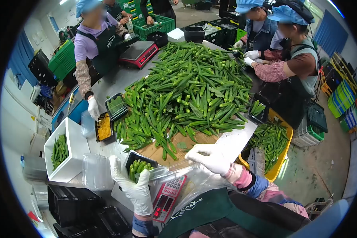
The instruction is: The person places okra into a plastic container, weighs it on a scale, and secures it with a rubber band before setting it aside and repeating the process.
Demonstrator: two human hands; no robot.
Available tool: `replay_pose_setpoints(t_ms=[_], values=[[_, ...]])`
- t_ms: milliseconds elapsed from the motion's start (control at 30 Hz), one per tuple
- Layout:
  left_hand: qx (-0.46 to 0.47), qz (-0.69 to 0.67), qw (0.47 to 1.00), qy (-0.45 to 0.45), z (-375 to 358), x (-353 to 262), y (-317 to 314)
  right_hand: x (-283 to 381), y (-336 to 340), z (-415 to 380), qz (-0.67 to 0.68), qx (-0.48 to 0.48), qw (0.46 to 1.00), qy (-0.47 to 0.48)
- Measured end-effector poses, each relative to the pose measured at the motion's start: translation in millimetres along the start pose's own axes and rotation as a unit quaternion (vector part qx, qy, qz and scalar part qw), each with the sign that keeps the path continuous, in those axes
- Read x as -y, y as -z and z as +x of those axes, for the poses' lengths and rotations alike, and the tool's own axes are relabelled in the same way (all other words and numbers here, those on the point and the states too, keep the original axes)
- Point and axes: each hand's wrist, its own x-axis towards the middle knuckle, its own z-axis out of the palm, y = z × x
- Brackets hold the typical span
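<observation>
My left hand (135,184), in a white glove, is closed around a small black tray (141,164) of okra at the lower middle. My right hand (211,158), also gloved, pinches the edge of a clear plastic film (174,170) that stretches from the tray toward the right. Below the film lies a red and white scale (169,197) with a lit display. A large heap of okra (190,87) covers the table beyond my hands, partly on brown cardboard (158,152).
A white bin (67,148) and clear containers (96,172) stand left; black trays (73,202) lie lower left. A yellow crate (287,137) of okra is right. Co-workers stand far left (103,43) and far right (301,59). Another red scale (139,53) sits behind.
</observation>
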Motion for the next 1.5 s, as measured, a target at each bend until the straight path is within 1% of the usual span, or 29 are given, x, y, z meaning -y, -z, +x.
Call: replay_pose_setpoints(t_ms=[33, 67, 100, 133, 200, 267, 333, 367, 400, 433, 467, 500, 533, 567, 600, 633, 700, 733, 767, 867, 900, 1000, 1033, 1133, 1233, 1333, 1367, 1467, 1500], values=[[-0.024, -0.084, 0.995, 0.056, -3, 3, -14, -7, -1, -2, -0.013, -0.052, 0.998, 0.035], [-0.046, -0.165, 0.979, 0.113, -4, 10, -26, -11, -3, -6, 0.005, -0.075, 0.995, 0.058], [-0.031, -0.259, 0.948, 0.182, -6, 18, -31, -15, -7, -9, 0.024, -0.099, 0.992, 0.080], [-0.030, -0.292, 0.931, 0.219, -10, 35, -37, -18, -9, -11, 0.042, -0.123, 0.986, 0.102], [-0.036, -0.300, 0.920, 0.250, -18, 47, -51, -21, -11, -16, 0.018, -0.132, 0.977, 0.167], [-0.050, -0.269, 0.931, 0.240, -19, 42, -61, -27, -11, -18, -0.017, -0.131, 0.967, 0.217], [-0.046, -0.265, 0.938, 0.219, -15, 36, -65, -29, -12, -20, 0.008, -0.135, 0.966, 0.221], [-0.046, -0.288, 0.924, 0.247, -14, 29, -68, -32, -13, -20, 0.014, -0.135, 0.967, 0.216], [-0.028, -0.313, 0.915, 0.251, -12, 37, -67, -34, -14, -21, 0.020, -0.135, 0.968, 0.210], [-0.009, -0.338, 0.906, 0.254, -10, 52, -63, -34, -14, -22, 0.056, -0.115, 0.977, 0.173], [0.011, -0.362, 0.896, 0.257, -8, 63, -62, -36, -13, -21, 0.053, -0.089, 0.982, 0.156], [0.016, -0.380, 0.888, 0.257, -5, 55, -65, -39, -11, -19, 0.051, -0.065, 0.987, 0.139], [0.014, -0.354, 0.900, 0.253, -1, 46, -64, -40, -9, -17, 0.049, -0.042, 0.990, 0.122], [0.013, -0.327, 0.912, 0.248, 2, 36, -61, -40, -9, -17, 0.094, 0.001, 0.992, 0.086], [0.011, -0.301, 0.922, 0.243, 4, 26, -61, -39, -8, -16, 0.096, 0.049, 0.993, 0.057], [0.016, -0.267, 0.942, 0.204, 7, 14, -64, -39, -7, -15, 0.099, 0.097, 0.990, 0.027], [0.071, -0.226, 0.959, 0.158, 13, 26, -57, -45, -7, -13, 0.140, 0.205, 0.968, -0.043], [0.097, -0.204, 0.965, 0.135, 15, 29, -54, -49, -8, -15, 0.125, 0.233, 0.964, -0.036], [0.104, -0.152, 0.972, 0.144, 13, 32, -55, -52, -5, -16, 0.121, 0.260, 0.957, -0.043], [0.174, -0.232, 0.935, 0.206, -1, 44, -54, -64, 3, -17, 0.164, 0.321, 0.929, -0.082], [0.165, -0.258, 0.920, 0.247, -7, 38, -58, -67, 5, -18, 0.186, 0.338, 0.917, -0.098], [0.180, -0.269, 0.911, 0.257, -22, 47, -65, -69, 7, -24, 0.205, 0.368, 0.892, -0.164], [0.179, -0.282, 0.905, 0.263, -25, 50, -65, -57, 9, -27, 0.197, 0.354, 0.898, -0.174], [0.190, -0.212, 0.934, 0.216, -27, 52, -62, -73, 8, -23, 0.175, 0.365, 0.890, -0.209], [0.185, -0.200, 0.935, 0.227, -26, 62, -57, -72, 6, -27, 0.040, 0.274, 0.960, -0.048], [0.163, -0.251, 0.914, 0.273, -30, 46, -55, -72, 9, -21, 0.076, 0.159, 0.984, -0.038], [0.154, -0.256, 0.915, 0.271, -31, 45, -56, -69, 11, -20, 0.050, 0.135, 0.989, -0.040], [0.122, -0.279, 0.911, 0.278, -30, 39, -60, -59, 14, -20, 0.061, 0.101, 0.992, -0.042], [0.104, -0.293, 0.906, 0.288, -27, 34, -61, -54, 18, -18, 0.027, 0.085, 0.996, -0.009]])
